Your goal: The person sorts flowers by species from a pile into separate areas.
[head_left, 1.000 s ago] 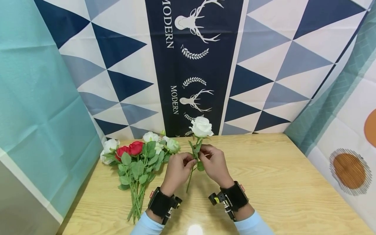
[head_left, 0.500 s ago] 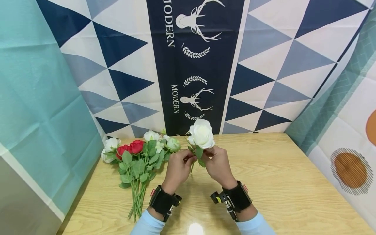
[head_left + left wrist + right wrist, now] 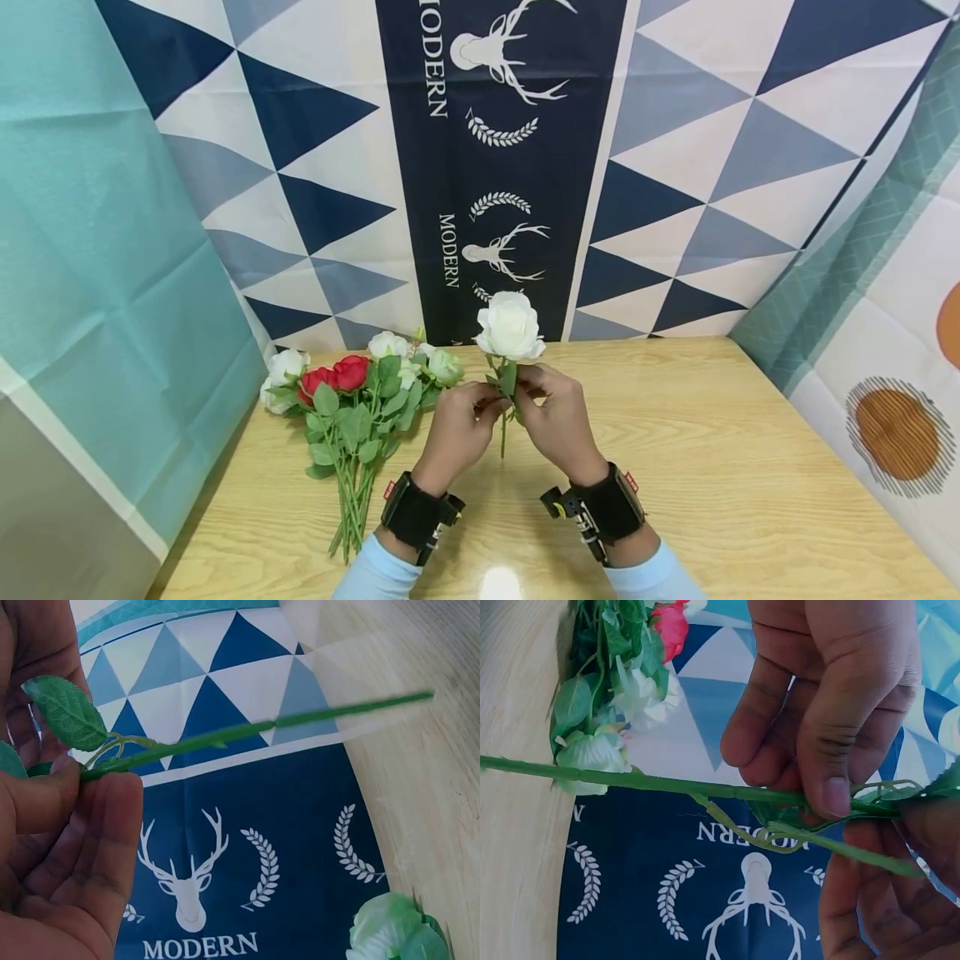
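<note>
A single white rose (image 3: 510, 327) stands nearly upright over the middle of the table, its bloom above both hands. My left hand (image 3: 459, 427) pinches its green stem between thumb and fingers. Just to the right, my right hand (image 3: 553, 412) holds the stem and leaves a little higher, under the bloom. In the left wrist view the bare stem (image 3: 225, 735) runs out past the thumb, with a leaf (image 3: 67, 712) beside the grip. The right wrist view shows a thin side shoot (image 3: 840, 849) branching off near the fingers.
On the left of the wooden table (image 3: 675, 467) lies a bunch of flowers: red roses (image 3: 349, 372), white blooms (image 3: 287, 367), a pale green bloom (image 3: 446, 367) and leafy stems (image 3: 351, 500). A patterned cloth (image 3: 495, 167) hangs behind the table.
The rose's bloom tipped toward me half a second ago, and now stands more upright again. Both hands keep their hold near the same spot; the bunch lies still.
</note>
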The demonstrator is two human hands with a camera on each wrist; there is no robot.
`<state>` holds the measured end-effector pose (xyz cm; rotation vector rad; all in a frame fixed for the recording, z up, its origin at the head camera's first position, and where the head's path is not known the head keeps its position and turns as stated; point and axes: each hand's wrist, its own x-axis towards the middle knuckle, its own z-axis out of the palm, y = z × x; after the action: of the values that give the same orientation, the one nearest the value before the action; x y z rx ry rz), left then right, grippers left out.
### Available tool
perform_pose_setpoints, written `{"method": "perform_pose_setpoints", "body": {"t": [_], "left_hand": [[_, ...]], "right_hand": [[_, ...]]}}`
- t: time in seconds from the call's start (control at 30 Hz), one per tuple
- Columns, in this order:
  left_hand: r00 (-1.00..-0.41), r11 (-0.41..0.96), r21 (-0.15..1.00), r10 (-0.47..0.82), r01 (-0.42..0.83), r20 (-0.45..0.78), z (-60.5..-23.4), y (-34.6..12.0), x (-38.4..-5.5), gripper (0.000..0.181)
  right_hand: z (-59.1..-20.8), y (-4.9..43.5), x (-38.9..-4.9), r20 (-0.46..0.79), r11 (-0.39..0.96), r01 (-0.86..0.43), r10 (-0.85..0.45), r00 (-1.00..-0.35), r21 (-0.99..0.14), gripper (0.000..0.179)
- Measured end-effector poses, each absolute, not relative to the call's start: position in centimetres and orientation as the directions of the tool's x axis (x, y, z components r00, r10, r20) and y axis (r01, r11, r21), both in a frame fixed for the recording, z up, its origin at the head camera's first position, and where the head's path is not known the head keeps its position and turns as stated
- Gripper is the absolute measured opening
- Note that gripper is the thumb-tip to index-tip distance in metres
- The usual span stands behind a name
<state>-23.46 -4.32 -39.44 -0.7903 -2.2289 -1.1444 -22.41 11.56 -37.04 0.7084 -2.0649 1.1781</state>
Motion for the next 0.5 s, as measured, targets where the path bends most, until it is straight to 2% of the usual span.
{"method": "perform_pose_setpoints", "body": {"t": [0.2, 0.33, 0.5], "left_hand": [[-0.711, 0.423, 0.581, 0.287, 0.696, 0.643, -39.2, -4.3, -23.3, 0.009], [-0.738, 0.382, 0.635, 0.267, 0.672, 0.620, -39.2, -4.4, -23.3, 0.012], [-0.777, 0.360, 0.691, 0.234, 0.627, 0.584, -39.3, -4.7, -23.5, 0.014]], "right_hand": [[-36.9, 11.6, -22.6, 0.747, 0.470, -0.696, -0.110, -0.656, -0.542, 0.018], [-36.5, 11.8, -22.2, 0.729, 0.509, -0.659, -0.086, -0.679, -0.554, 0.011], [-35.6, 12.2, -21.1, 0.653, 0.588, -0.590, -0.133, -0.745, -0.553, 0.005]]}}
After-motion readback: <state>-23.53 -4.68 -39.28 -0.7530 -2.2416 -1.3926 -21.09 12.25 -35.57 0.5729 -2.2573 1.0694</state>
